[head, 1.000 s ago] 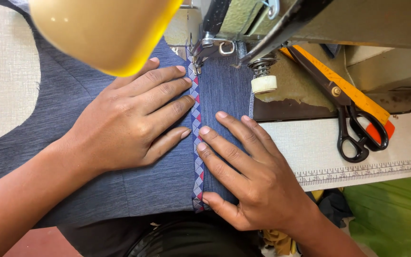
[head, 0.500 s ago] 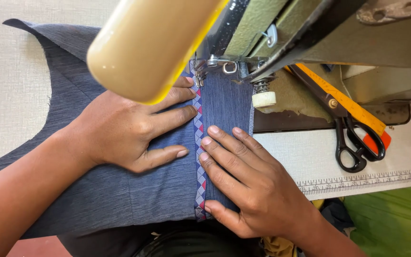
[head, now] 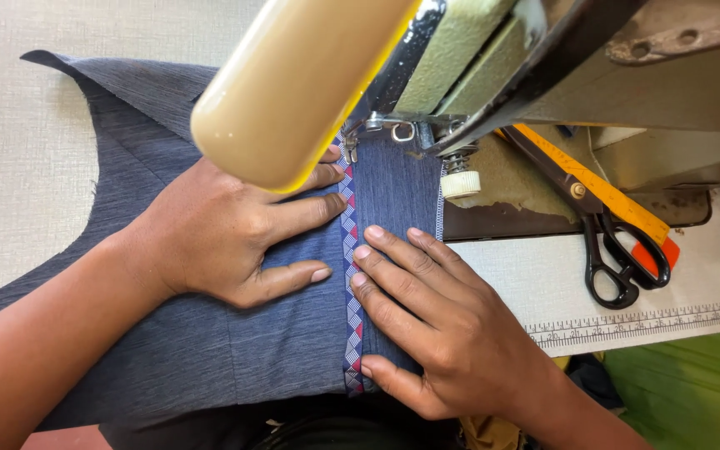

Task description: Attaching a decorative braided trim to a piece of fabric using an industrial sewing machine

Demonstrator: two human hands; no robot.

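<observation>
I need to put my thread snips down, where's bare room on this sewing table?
Bare table lies left of the blue fabric. A smaller free strip lies between the right hand and the scissors, above the printed ruler. It is crowded under the machine, where the left hand presses by the patterned tape.

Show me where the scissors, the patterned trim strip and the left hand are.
scissors [head: 618,258]: head view, on the black handle loops.
patterned trim strip [head: 353,321]: head view, mid-length, between the hands.
left hand [head: 218,233]: head view, back of hand.
</observation>
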